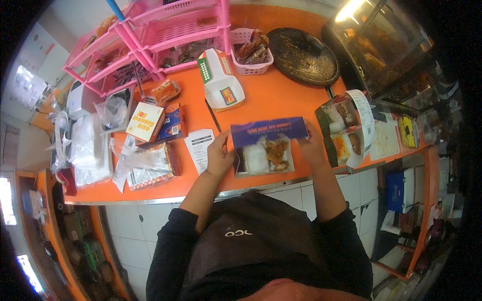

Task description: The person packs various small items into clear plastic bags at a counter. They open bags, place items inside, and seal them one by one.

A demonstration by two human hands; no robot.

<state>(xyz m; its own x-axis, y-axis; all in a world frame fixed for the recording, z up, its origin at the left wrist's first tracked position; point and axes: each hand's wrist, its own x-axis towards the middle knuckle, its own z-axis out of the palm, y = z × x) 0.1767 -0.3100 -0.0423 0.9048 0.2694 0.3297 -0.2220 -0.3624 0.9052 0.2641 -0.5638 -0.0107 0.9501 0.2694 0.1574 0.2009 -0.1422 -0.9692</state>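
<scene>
In front of me is a cardboard meal box (237,167) with its blue lid (267,129) raised partway. Inside lie a white wrapped bundle (257,158) and pieces of fried chicken (277,152). My left hand (219,155) grips the box at its left side, its fingertips partly hidden. On the opposite side, my right hand (311,146) holds the right end of the lid. A printed paper slip (199,148) lies just left of my left hand. Beyond my right hand sits an open meal box (340,126) with food in compartments and a paper receipt (362,113) draped over it.
An open white carton (224,90) holding a sauce sachet (229,96) stands farther back, near a black pen (213,116). Stacked boxes (146,120) and plastic bags (88,150) occupy the left. Behind are pink racks (180,32), a stone mortar (305,56) and a lit display case (376,45).
</scene>
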